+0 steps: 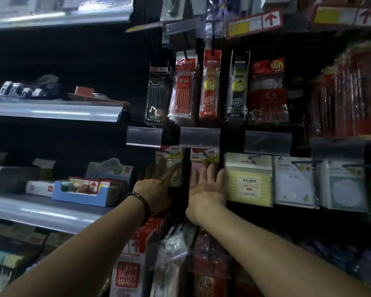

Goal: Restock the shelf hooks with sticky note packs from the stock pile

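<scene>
Our L hand [156, 185] lies flat on the pale green sticky note pack [172, 156], fingers straight, close together. Our R hand [208, 185], fingers spread, presses the pink pack [204, 156]. Both packs hang under clear label holders [199, 136], mid row.

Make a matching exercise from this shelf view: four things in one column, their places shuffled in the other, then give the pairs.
Things:
1. left hand
2. right hand
3. yellow lined pack
4. blue box

Places:
A. on the left shelf
B. flat against the pink pack
C. hanging right of the pink pack
D. flat against the greenish pack

Pairs: 1-D, 2-B, 3-C, 4-A.
</scene>
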A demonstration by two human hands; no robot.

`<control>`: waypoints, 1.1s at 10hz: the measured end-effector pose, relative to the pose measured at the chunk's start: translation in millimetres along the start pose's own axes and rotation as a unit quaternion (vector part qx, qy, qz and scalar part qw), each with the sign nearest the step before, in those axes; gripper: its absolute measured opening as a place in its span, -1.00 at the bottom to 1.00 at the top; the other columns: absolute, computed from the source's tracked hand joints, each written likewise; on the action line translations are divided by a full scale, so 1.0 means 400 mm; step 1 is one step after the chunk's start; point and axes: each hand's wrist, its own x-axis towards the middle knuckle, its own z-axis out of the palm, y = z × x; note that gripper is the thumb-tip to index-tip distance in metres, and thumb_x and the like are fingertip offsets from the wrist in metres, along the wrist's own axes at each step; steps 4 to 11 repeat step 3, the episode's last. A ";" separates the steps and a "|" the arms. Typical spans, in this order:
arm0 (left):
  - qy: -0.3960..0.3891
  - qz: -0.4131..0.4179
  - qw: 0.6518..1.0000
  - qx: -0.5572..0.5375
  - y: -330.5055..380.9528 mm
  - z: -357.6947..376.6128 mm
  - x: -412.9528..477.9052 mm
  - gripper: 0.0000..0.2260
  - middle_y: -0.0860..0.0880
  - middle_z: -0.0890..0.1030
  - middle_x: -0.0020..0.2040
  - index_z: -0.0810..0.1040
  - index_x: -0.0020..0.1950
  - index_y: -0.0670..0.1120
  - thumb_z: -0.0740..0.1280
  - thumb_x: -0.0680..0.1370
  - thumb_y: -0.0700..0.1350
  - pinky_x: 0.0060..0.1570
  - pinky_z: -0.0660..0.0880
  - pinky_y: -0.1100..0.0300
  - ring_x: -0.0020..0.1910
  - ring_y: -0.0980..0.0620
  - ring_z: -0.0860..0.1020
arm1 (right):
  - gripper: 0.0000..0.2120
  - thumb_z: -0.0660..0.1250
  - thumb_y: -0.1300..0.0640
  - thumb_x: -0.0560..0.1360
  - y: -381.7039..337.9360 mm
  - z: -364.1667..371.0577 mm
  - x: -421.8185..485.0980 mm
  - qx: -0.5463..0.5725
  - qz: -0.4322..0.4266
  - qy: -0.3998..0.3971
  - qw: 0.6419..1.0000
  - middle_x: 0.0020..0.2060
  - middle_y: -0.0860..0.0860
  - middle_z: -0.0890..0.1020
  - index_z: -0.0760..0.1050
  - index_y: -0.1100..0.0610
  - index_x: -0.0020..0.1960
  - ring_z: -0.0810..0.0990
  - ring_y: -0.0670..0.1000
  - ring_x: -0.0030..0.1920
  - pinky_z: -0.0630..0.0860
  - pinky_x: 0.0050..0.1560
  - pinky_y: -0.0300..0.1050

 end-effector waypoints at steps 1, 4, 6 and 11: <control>-0.004 -0.006 1.000 0.011 0.013 -0.013 -0.010 -0.06 -0.03 -0.30 0.73 -0.18 0.69 0.28 0.44 0.55 0.23 0.60 0.09 -0.39 0.70 -0.32 -0.14 | 0.06 0.35 -0.26 0.51 0.010 -0.017 -0.020 0.017 -0.021 -0.013 1.000 0.66 0.35 -0.11 -0.14 0.21 0.71 -0.18 0.46 0.63 -0.16 0.53 0.52; 0.030 -0.010 0.999 0.035 0.051 -0.068 -0.105 -0.40 -0.11 0.35 0.57 0.31 0.58 0.07 0.41 0.58 0.13 0.47 0.39 -0.29 0.53 -0.28 0.34 | -0.22 0.36 -0.07 0.55 0.063 -0.058 -0.132 0.127 -0.065 -0.001 0.990 0.68 0.29 -0.04 0.14 0.11 0.66 -0.10 0.33 0.68 -0.01 0.63 0.38; 0.030 -0.010 0.999 0.035 0.051 -0.068 -0.105 -0.40 -0.11 0.35 0.57 0.31 0.58 0.07 0.41 0.58 0.13 0.47 0.39 -0.29 0.53 -0.28 0.34 | -0.22 0.36 -0.07 0.55 0.063 -0.058 -0.132 0.127 -0.065 -0.001 0.990 0.68 0.29 -0.04 0.14 0.11 0.66 -0.10 0.33 0.68 -0.01 0.63 0.38; 0.030 -0.010 0.999 0.035 0.051 -0.068 -0.105 -0.40 -0.11 0.35 0.57 0.31 0.58 0.07 0.41 0.58 0.13 0.47 0.39 -0.29 0.53 -0.28 0.34 | -0.22 0.36 -0.07 0.55 0.063 -0.058 -0.132 0.127 -0.065 -0.001 0.990 0.68 0.29 -0.04 0.14 0.11 0.66 -0.10 0.33 0.68 -0.01 0.63 0.38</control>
